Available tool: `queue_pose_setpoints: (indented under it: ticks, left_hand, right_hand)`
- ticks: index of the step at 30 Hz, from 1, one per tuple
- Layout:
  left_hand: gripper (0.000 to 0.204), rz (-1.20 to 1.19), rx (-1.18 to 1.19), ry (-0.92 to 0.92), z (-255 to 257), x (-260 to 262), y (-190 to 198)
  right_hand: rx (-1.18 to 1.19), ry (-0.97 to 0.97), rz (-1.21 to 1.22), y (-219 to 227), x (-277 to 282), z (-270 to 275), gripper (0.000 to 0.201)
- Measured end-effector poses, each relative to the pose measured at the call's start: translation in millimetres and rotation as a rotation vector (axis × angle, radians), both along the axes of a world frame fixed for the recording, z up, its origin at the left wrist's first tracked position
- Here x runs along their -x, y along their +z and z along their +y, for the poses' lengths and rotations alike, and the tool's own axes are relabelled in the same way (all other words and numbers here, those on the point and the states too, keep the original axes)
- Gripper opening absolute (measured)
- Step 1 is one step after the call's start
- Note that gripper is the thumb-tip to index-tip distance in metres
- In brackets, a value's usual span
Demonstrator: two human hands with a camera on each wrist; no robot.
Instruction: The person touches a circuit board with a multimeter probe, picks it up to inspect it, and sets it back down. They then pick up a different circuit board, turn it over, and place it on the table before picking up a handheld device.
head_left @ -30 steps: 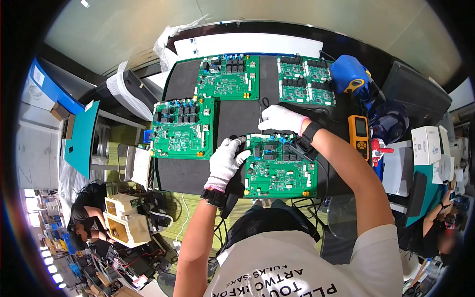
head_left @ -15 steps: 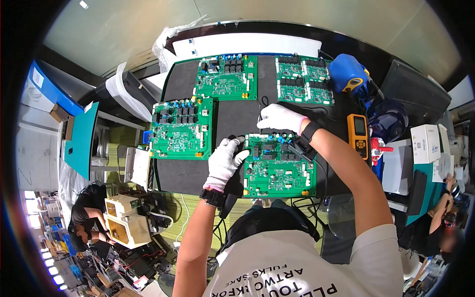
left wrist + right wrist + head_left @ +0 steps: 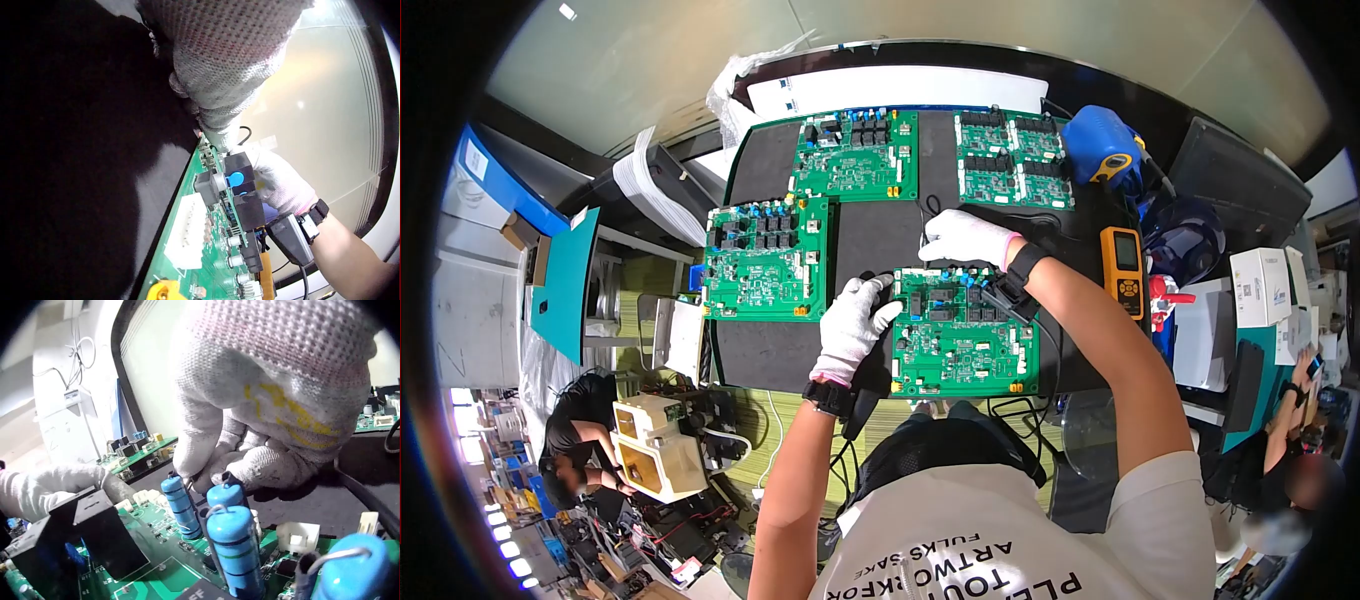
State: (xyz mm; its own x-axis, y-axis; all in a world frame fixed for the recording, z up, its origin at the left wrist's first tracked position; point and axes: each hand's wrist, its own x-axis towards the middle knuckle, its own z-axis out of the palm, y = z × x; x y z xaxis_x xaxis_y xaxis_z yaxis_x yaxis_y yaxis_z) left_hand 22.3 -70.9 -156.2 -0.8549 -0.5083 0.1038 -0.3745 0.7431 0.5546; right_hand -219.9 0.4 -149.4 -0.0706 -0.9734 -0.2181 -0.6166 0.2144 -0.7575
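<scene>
One large rectangular green circuit board (image 3: 962, 362), crowded with black, blue and white components, lies on the flat black mat (image 3: 872, 235) right in front of me, nearest my body. My left hand (image 3: 852, 322), in a white knit glove, rests at its left edge by the far corner, thumb apart from the forefinger and fingertips touching the board; I cannot tell whether they clamp it. My right hand (image 3: 968, 240), gloved the same, is over the far edge. Its fingers are curled, with thumb and forefinger brought nearly together beside the top of a slim upright blue cylindrical component (image 3: 182, 509); whether I pinch anything between the tips, I cannot tell. Tall black block-shaped components (image 3: 109, 537) stand on the board to the left of that cylinder in the right wrist view.

Beyond my left hand lies a second green board (image 3: 770, 265), with a third green board (image 3: 855, 165) farther back. To the right are a panel of four small green boards (image 3: 1012, 160), a bulky blue plastic device (image 3: 1097, 140) and an orange handheld meter (image 3: 1121, 270).
</scene>
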Motion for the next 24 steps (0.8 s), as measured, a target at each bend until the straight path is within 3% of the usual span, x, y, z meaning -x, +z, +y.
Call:
queue_pose_setpoints:
  ticks: [5,14,17,22,24]
  left_hand:
    - [0.046,-0.024,-0.011,0.011,0.5,0.7,3.1]
    - [0.044,0.002,0.034,0.006,0.3,-0.8,0.6]
    - [0.044,-0.001,0.008,0.02,0.2,-0.9,1.0]
    - [0.043,0.011,0.003,0.032,0.3,-1.0,-2.5]
    - [0.043,-0.009,0.005,0.04,0.7,-0.9,-0.4]
  right_hand:
    - [-0.053,0.028,0.101,15.5,-3.9,0.7,0.032]
    - [0.017,0.017,0.036,2.9,-0.2,0.3,0.035]
    - [-0.166,-0.121,-0.26,21.8,-3.6,3.9,0.026]
    - [-0.055,-0.252,-0.547,21.8,-6.6,17.5,0.023]
    - [-0.047,-0.25,-0.319,29.7,-13.9,25.6,0.025]
